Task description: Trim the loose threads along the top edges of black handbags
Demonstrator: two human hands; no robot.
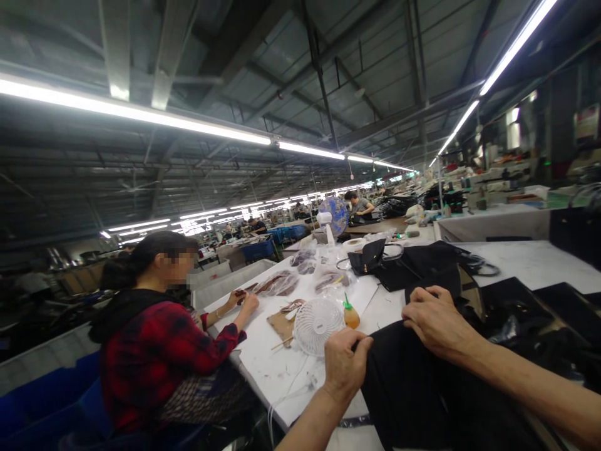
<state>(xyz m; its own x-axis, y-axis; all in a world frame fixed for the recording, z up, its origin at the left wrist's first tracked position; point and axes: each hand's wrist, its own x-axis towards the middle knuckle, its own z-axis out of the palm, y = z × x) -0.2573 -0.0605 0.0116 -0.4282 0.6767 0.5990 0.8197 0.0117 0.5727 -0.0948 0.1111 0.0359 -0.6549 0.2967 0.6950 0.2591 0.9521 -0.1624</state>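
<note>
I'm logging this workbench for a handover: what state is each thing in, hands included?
Left hand: pinching the black piece's edge
Right hand: gripping the black piece's edge
Black piece: held in both hands
White fan: on the table, spinning unclear
Orange bottle: upright, green tip up
Ceiling light: lit

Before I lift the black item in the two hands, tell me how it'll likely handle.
The black item may be fairly stiff, as its front face looks broad and mostly flat. It could be light for its size, since the left hand and right hand grip it just by its upper edge.
</note>
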